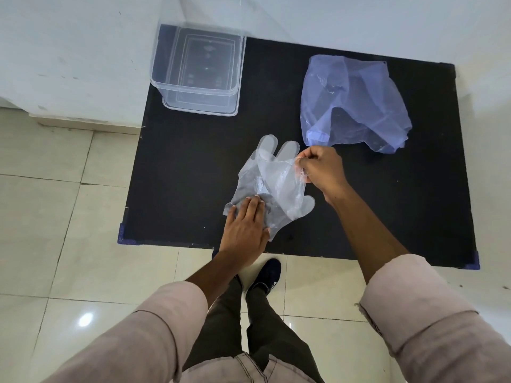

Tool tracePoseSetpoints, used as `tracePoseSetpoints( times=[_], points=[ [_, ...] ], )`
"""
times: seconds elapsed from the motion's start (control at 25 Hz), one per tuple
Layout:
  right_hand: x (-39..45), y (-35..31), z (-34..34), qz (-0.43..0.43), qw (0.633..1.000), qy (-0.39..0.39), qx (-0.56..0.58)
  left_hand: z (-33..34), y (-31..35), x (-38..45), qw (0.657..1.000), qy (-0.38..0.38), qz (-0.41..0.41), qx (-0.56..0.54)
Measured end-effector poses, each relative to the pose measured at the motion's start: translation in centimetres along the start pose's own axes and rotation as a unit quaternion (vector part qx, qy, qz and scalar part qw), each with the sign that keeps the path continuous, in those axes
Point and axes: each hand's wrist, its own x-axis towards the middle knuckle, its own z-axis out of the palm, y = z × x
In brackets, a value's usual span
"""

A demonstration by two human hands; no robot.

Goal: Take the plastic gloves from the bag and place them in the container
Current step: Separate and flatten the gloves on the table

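Clear plastic gloves lie crumpled in the front middle of the black table. My right hand pinches an upper edge of the gloves and lifts it a little. My left hand lies flat with its fingers apart, pressing the lower left part of the gloves onto the table. A bluish translucent plastic bag lies crumpled at the back right. A clear rectangular container stands open at the back left corner; nothing shows inside it.
The table stands against a white wall. Pale floor tiles surround it on the left and front. My legs and a dark shoe are just below the table's front edge.
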Motion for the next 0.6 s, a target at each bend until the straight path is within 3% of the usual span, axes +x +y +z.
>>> tracePoseSetpoints(
  times=[0.6],
  points=[
    [2.3,-6.6,-7.7,-0.061,0.996,0.059,-0.025,-1.5,0.2,0.3,0.999,-0.042,-0.001,0.01]
  ],
)
